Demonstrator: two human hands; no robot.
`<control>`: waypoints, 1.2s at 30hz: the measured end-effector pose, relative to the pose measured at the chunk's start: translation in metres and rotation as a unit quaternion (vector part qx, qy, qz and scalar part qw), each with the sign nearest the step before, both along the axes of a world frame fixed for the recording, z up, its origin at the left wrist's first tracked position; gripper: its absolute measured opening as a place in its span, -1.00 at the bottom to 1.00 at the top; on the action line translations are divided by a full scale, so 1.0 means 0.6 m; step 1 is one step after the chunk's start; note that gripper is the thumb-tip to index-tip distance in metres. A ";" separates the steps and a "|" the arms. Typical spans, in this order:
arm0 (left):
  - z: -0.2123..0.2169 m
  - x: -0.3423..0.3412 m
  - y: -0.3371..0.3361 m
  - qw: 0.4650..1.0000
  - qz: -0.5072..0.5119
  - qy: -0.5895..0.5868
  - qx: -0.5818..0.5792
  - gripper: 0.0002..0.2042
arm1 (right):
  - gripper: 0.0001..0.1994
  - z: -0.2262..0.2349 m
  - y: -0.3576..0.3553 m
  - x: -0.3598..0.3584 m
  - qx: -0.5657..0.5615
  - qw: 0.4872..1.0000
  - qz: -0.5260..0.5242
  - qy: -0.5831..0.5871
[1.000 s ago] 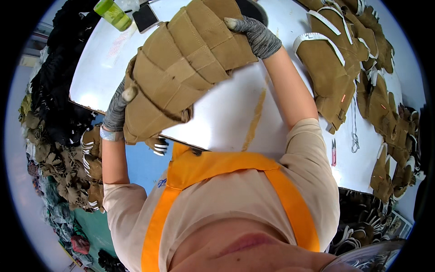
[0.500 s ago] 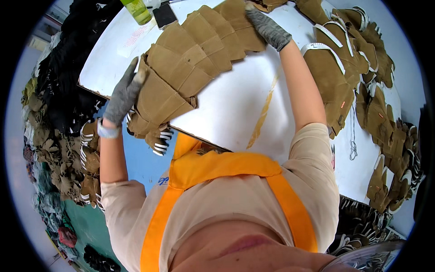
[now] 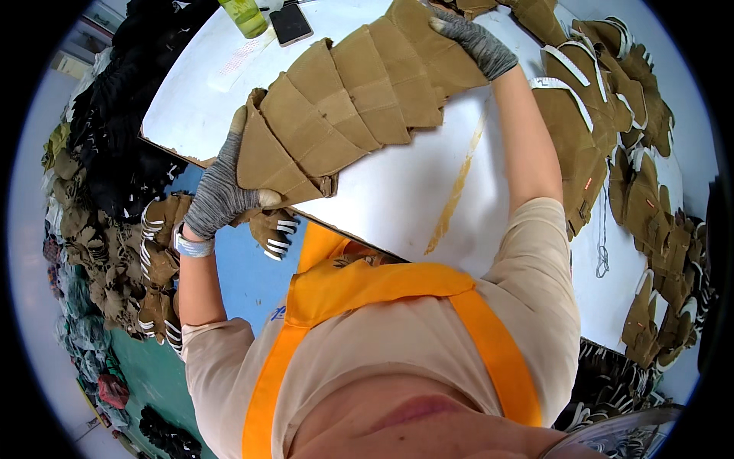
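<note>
Left hand [image 3: 220,187], eight o'clock: thumb now splayed from fingers, cupping brown fabric stack [image 3: 348,103]; right hand [image 3: 482,47], two o'clock, remains clamped on it.

Left hand [image 3: 218,187]: splaying its thumb away from the fingers and cupping the near left corner, instead of lying nearly straight along the edge.
Right hand [image 3: 478,47]: gripping the far end farther right than before.
Brown fabric pieces [image 3: 344,84]: stretching farther right than half a second ago.
White-striped glove [image 3: 274,232]: showing more fully below the pieces than a second ago.
Right sleeve [image 3: 531,237]: covering where red scissors were showing.
Bottle [image 3: 245,17] and phone [image 3: 291,27]: appearing farther right.
</note>
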State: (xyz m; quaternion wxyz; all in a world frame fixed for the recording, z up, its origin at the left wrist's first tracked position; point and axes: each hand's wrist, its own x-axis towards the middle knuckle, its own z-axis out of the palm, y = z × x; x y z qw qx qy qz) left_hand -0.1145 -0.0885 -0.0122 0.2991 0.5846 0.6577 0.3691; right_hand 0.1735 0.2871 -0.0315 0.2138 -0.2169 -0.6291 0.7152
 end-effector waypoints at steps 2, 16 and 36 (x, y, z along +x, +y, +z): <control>-0.011 0.009 -0.004 0.998 0.033 -0.044 0.009 0.39 | -0.42 0.003 -0.058 -0.032 -0.006 0.999 -0.013 -0.041; -0.014 -0.031 0.075 0.999 -0.032 -0.021 0.016 0.31 | -0.40 -0.093 -0.098 -0.093 0.251 0.931 -0.233 -0.127; -0.020 0.007 0.052 0.989 0.053 -0.126 0.055 0.18 | -0.56 -0.146 -0.014 -0.066 0.383 0.915 0.119 0.039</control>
